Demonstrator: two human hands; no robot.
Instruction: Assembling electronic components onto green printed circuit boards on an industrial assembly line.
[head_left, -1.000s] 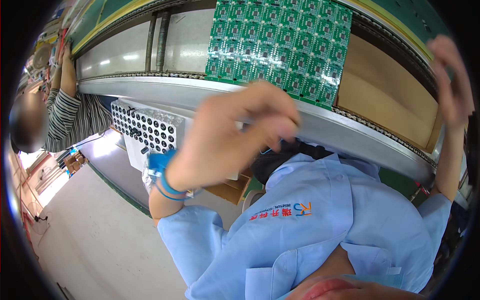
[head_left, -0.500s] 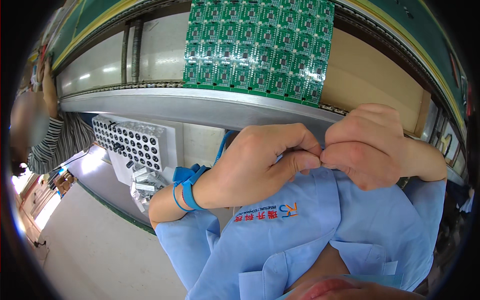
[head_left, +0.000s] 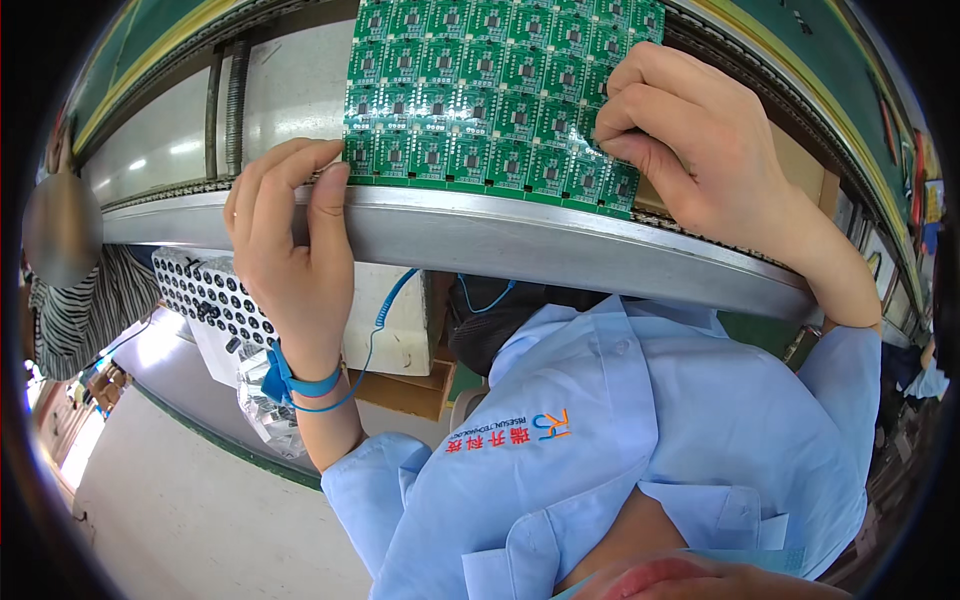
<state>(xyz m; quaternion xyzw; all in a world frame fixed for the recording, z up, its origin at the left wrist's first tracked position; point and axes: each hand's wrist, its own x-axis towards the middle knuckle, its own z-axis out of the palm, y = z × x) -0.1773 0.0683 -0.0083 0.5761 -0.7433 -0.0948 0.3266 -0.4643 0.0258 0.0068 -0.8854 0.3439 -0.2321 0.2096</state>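
A large green circuit board panel, made of many repeated small boards with dark chips, lies across the metal rails. My left hand is at its near left corner, thumb and forefinger pinched together beside the edge. Something tiny may sit between those fingertips, too small to name. Over the right part of the panel is my right hand, its thumb and forefinger closed in a pinch. What they hold, if anything, is hidden. A blue wrist strap with a coiled cord is around my left wrist.
The silver rail runs along the near side of the panel. A white tray with rows of black round parts stands at the left, a clear bag beside it. Another person in a striped sleeve is at the far left.
My hands were together in front of my chest. They have parted and moved forward, the left to the panel's left corner, the right over its right side. The panel appears slightly further left.
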